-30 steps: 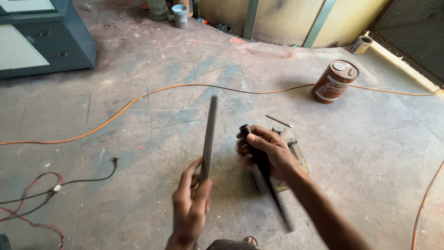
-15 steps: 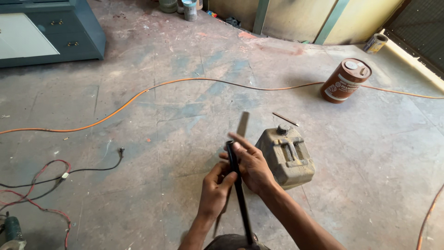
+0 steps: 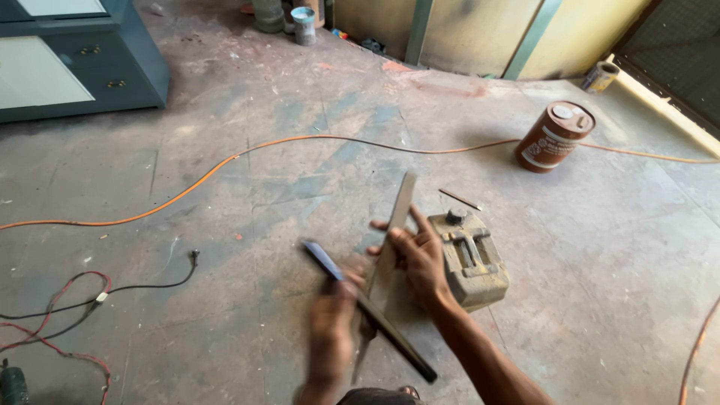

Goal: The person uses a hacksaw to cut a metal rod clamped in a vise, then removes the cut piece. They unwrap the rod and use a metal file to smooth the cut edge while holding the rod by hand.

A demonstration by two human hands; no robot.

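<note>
My right hand point(image 3: 418, 259) grips a long flat grey metal strip point(image 3: 401, 206) near its middle, holding it steeply tilted with its top end pointing away from me. My left hand point(image 3: 334, 326) is blurred by motion and appears closed on a dark narrow bar point(image 3: 397, 341). The bar runs diagonally from upper left to lower right and crosses the strip below my right hand. Just right of my right hand, a dusty tan jerry can point(image 3: 476, 262) lies flat on the concrete floor.
A brown tin can point(image 3: 553, 136) stands at the far right, with a thin rod point(image 3: 459, 199) on the floor nearer me. An orange cable point(image 3: 225, 165) crosses the floor. Black and red wires point(image 3: 67, 307) lie left. A blue cabinet point(image 3: 75, 60) stands top left.
The flat strip has passed from my left hand to my right. The dark bar has swung from upright to diagonal, and my left hand has dropped left, moving fast.
</note>
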